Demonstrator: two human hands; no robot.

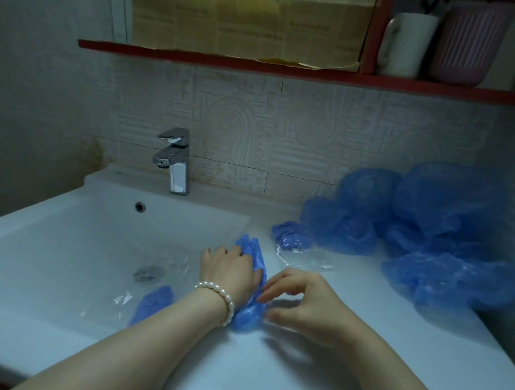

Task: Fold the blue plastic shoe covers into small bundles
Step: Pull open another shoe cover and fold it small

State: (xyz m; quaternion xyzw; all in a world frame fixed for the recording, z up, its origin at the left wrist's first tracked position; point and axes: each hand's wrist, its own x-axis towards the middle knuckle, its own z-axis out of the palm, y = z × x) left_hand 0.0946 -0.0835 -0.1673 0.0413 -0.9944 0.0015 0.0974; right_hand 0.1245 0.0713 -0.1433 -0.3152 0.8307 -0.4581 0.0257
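**Q:** so what's your grip doing here?

**A:** my left hand [228, 274] is lying flat on a blue shoe cover [252, 287], fingers straight, pressing it down on the white counter [307, 375] right at the sink's [57, 234] right edge, just below frame center. There's a pearl bracelet [223, 300] on that wrist. My right hand [299, 301] sits just to the right of it, fingers loosely bent, the tips touching the cover's right side. Can't really tell if they're pinching the plastic or just resting on it.

**Q:** and the rest of the covers?

**A:** one small bundle [292, 234] sits on a clear plastic wrapper [302, 258] a bit up and right of my hands. Behind that, at the right of the frame against the tiled wall, there's a big puffy pile of loose covers [425, 230]. Another blue one [153, 304] lies down in the sink, lower left of my left wrist, next to more clear plastic and near the drain [149, 273].

**Q:** anything else around?

**A:** chrome tap [175, 159] behind the sink, and a red shelf [311, 72] along the top with a white mug [407, 44] and a pink cup [466, 42] in the upper right.
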